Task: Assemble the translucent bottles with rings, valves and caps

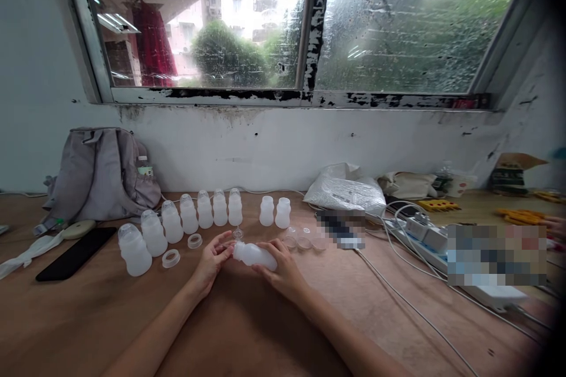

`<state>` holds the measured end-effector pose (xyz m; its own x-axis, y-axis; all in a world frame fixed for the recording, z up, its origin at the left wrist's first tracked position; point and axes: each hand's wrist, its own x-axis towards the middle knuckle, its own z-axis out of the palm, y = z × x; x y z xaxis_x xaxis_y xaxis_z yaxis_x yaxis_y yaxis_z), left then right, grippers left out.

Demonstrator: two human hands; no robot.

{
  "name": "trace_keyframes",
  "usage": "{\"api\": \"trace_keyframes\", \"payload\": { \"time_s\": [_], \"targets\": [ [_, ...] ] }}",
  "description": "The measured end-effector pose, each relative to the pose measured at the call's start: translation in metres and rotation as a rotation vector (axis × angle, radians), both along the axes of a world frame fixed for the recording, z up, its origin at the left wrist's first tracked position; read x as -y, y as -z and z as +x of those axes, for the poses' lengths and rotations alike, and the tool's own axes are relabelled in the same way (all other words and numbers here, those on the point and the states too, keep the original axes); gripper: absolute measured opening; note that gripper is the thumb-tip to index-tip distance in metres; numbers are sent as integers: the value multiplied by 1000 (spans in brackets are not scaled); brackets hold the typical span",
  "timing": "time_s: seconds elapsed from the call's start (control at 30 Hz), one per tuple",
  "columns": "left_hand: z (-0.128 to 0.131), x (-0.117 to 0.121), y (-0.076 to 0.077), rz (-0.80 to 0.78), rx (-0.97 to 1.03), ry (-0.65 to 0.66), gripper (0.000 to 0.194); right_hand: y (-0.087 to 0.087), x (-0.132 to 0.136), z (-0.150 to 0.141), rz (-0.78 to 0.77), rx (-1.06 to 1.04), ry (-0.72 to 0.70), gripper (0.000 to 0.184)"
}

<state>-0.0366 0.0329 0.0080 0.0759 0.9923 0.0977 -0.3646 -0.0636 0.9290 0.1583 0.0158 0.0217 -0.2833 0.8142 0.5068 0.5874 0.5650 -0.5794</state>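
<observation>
A frosted white baby bottle [256,255] lies tilted on its side between my hands, above the table. My right hand [283,270] is wrapped round its base end. With closed fingers my left hand [214,261] grips the neck end; what exactly sits at the mouth is partly hidden. Just beyond stands a clear nipple [237,233]. Left of my left hand lie two white collar rings, one nearer [171,258] and one farther [194,241]. Several clear domed caps [303,242] rest beyond my right hand.
A row of several capped bottles [189,215] curves along the left and back; two uncapped bottles [267,212] stand right of it. A black phone [76,254] and grey backpack [106,171] are left. A plastic bag [347,191], cables and a power strip [481,291] occupy the right.
</observation>
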Motion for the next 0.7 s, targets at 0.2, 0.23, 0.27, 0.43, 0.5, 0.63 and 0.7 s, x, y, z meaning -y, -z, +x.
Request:
{"api": "trace_keyframes", "payload": {
  "time_s": [0.2, 0.23, 0.27, 0.43, 0.5, 0.63, 0.7],
  "targets": [
    [-1, 5, -4, 67, 18, 100, 52, -7, -1, 1, -587, -298, -155, 40],
    [0, 5, -5, 66, 23, 113, 52, -7, -1, 1, -715, -360, -174, 43],
    [0, 5, -6, 62, 30, 117, 52, -6, -2, 1, -811, -414, -185, 45],
    [10, 9, -8, -18, 148, 50, 49, 0, 1, -4, -564, -319, -73, 40],
    [18, 14, -8, -126, 218, 93, 48, 2, 7, -10, -272, -166, -10, 32],
    [34, 27, -7, -222, 304, -30, 39, 5, 24, -24, -73, -32, -53, 29],
    [40, 32, -8, -231, 288, -176, 28, 4, 29, -30, -168, -124, -107, 27]
  ]
}}
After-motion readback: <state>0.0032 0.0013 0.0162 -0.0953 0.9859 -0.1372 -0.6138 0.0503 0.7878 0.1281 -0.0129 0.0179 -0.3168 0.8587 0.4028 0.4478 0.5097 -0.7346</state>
